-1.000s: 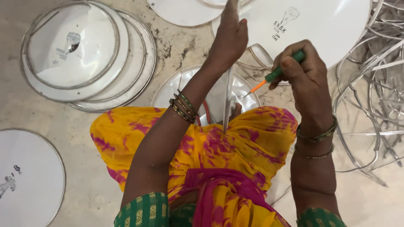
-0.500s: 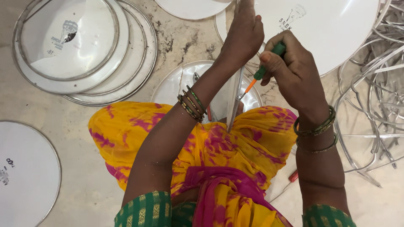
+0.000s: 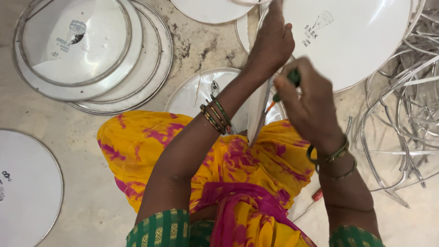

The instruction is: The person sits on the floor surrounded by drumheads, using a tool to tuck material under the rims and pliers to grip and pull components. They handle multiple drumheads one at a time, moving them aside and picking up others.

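Work in mid-course, judging by the layout: right hand [image 3: 311, 107] clenched round a green-handled screwdriver [image 3: 292, 77], orange shaft angled down-left toward the rim of an upright disc [image 3: 257, 114] standing edge-on between the knees on a yellow and pink cloth [image 3: 238, 174]. Left hand [image 3: 273, 43] reaching forward over the top of that disc, fingers curled down on its upper edge and steadying it; fingertips themselves partly hidden past the frame's top. Tip of the shaft too small and blurred to tell whether seated on the rim or just beside it. Done, by the look of things: a stack of rimmed discs [image 3: 77, 50] at upper left on the stone floor [image 3: 201, 41], metal bands already round their edges. Left to do, apparently: a large white disc [image 3: 356, 41] lying flat just beyond the hands, another white disc [image 3: 27, 187] at lower left, and a tangled heap of loose metal bands [image 3: 402, 114] at the right, unfitted. Flat disc [image 3: 201, 89] under the left forearm, close against the knees. Red-handled tool [image 3: 317, 195] on the floor by the right elbow, untouched. Crowding from the large disc and the bands near the right wrist; little free room for swinging the upright disc round.
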